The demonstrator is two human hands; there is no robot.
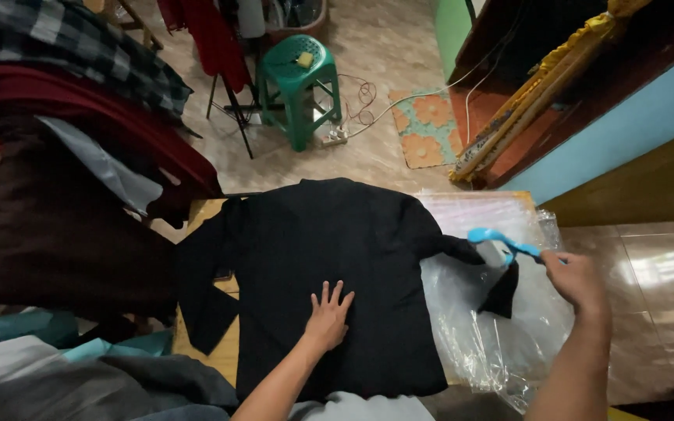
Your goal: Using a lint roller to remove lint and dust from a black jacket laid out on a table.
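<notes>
A black long-sleeved garment point(329, 249) lies spread flat on a low wooden table point(206, 212). My left hand point(328, 314) presses flat on its lower middle, fingers apart. My right hand point(577, 278) grips the blue handle of a lint roller point(497, 244), whose head rests on the garment's right sleeve. That sleeve lies over crinkled clear plastic wrap point(501, 327).
Piles of folded clothes point(64, 164) fill the left side. A green plastic stool point(299, 82) stands on the tiled floor behind, beside a power strip with cables point(335, 137) and a patterned mat point(424, 125). Rolled yellow fabric point(532, 93) leans at the right.
</notes>
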